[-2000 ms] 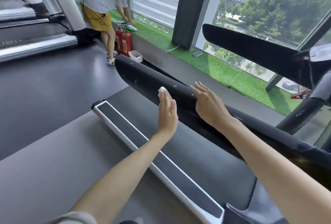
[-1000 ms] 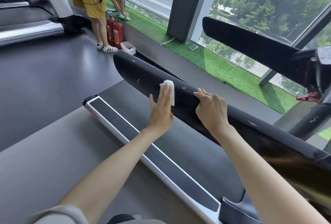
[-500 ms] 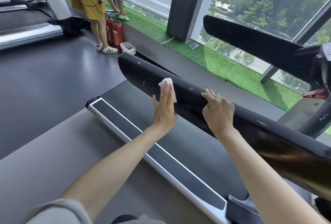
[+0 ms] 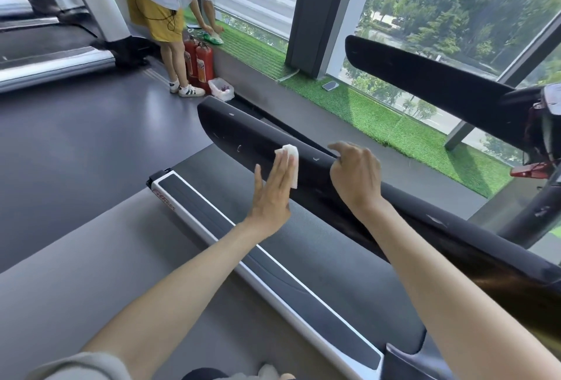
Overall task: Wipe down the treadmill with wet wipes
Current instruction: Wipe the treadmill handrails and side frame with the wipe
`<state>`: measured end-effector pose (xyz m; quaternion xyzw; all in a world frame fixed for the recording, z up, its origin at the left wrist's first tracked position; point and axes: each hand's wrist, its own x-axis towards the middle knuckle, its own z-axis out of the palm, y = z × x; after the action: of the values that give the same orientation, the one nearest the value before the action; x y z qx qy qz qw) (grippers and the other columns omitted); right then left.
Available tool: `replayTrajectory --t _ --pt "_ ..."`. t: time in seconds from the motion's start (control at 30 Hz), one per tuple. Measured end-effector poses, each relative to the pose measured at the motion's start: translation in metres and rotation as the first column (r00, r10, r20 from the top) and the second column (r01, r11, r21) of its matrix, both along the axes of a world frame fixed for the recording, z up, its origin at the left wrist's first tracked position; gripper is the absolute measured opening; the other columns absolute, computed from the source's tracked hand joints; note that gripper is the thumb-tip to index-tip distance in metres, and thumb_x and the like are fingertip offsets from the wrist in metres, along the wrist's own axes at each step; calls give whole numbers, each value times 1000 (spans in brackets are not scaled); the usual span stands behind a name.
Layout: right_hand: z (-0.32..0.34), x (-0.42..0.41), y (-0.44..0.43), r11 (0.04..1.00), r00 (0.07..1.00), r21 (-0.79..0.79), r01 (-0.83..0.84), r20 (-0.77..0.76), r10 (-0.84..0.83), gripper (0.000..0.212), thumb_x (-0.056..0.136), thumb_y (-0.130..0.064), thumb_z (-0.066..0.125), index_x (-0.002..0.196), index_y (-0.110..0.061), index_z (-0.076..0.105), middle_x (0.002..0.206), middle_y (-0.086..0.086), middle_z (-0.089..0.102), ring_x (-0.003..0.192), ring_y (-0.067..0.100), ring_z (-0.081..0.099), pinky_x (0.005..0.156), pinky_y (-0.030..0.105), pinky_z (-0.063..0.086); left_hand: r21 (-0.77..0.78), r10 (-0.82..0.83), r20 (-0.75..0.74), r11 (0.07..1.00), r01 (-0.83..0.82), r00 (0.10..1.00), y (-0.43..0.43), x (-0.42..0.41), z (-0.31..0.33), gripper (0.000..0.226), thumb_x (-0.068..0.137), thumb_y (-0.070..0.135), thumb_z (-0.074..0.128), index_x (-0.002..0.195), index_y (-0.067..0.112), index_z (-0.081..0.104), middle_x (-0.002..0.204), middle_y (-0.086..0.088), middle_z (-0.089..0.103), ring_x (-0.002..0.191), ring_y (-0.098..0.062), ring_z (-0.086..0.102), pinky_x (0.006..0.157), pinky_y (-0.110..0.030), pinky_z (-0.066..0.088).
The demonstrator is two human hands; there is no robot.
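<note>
A long black treadmill handrail [image 4: 243, 133] runs from the middle of the view down to the right. My left hand [image 4: 273, 191] presses a folded white wet wipe [image 4: 290, 156] flat against the rail's near side, fingers straight. My right hand [image 4: 355, 176] sits on the rail just right of the wipe, its fingers curled over the top edge. The grey treadmill belt [image 4: 318, 243] and its silver side rail [image 4: 243, 246] lie below both arms. A second black handrail [image 4: 425, 76] crosses the upper right.
A person in yellow shorts [image 4: 164, 15] bends at the window ledge, upper left. Two red fire extinguishers [image 4: 200, 61] and a small white bin [image 4: 223, 88] stand beside them. Another treadmill [image 4: 54, 64] is at far left. A green turf ledge [image 4: 379, 118] lines the windows.
My left hand has slid the wipe up and down on the rail within a small patch. My right hand's fingers went from lying flat to curling over the rail's top.
</note>
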<state>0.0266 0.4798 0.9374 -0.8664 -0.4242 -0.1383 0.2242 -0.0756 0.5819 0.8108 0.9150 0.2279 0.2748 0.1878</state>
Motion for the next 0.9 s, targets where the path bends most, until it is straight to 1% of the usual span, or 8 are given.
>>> replayTrajectory --t 0.1,0.3,0.37,0.43,0.5,0.6,0.7,0.9 --pt "9 -1 22 978 976 -85 -191 -124 180 62 76 12 39 130 -13 59 132 4 59 125 26 51 102 35 41 -242 183 38 956 -168 982 11 1 12 106 76 -20 46 143 20 -25 155 1 -25 142 -12 -22 112 -48 -15" --pt "16 12 54 920 921 -199 -338 -273 279 67 73 12 35 127 -18 61 135 2 57 128 21 48 100 32 43 76 -135 -79 987 141 988 -52 -2 -5 108 79 -12 50 143 20 -32 145 6 -46 140 -16 -33 110 -47 -22" --pt "18 15 58 892 912 -256 -374 -274 304 66 75 12 35 127 -18 61 135 4 56 128 23 47 101 31 41 16 -18 -47 1000 19 999 -34 1 -7 110 80 -14 49 142 22 -34 147 6 -43 141 -15 -30 111 -47 -20" --pt "19 18 59 868 905 -294 -399 -277 322 65 76 13 34 127 -15 61 135 6 56 126 24 47 99 27 38 -196 178 -10 965 -176 984 -10 4 3 106 80 -16 46 144 20 -30 154 1 -31 145 -18 -19 114 -50 -12" --pt "18 21 60 879 906 -276 -389 -288 311 63 75 14 33 123 -13 65 131 7 59 123 25 49 94 24 38 -311 256 13 920 -239 967 0 5 10 104 80 -17 44 144 19 -29 157 -1 -25 147 -19 -14 114 -51 -6" --pt "17 22 64 887 911 -257 -384 -264 318 58 75 13 36 114 -12 70 126 5 62 120 27 52 96 26 41 -146 128 4 981 -126 992 -30 6 2 116 75 -17 51 140 21 -38 152 1 -34 147 -24 -13 116 -54 -4" --pt "13 19 66 882 921 -277 -382 -191 339 54 74 10 40 111 -12 72 123 5 65 115 31 54 93 35 46 9 2 -40 1000 -1 999 -45 4 -15 120 76 -13 55 136 21 -43 142 4 -49 139 -17 -34 111 -49 -17" --pt "6 15 68 897 947 -305 -320 -126 295 49 68 7 40 104 -6 71 116 14 66 105 37 57 84 40 51 -360 352 15 875 -323 936 22 12 14 98 87 -10 46 143 15 -30 156 -4 -28 145 -17 -21 110 -48 -16"
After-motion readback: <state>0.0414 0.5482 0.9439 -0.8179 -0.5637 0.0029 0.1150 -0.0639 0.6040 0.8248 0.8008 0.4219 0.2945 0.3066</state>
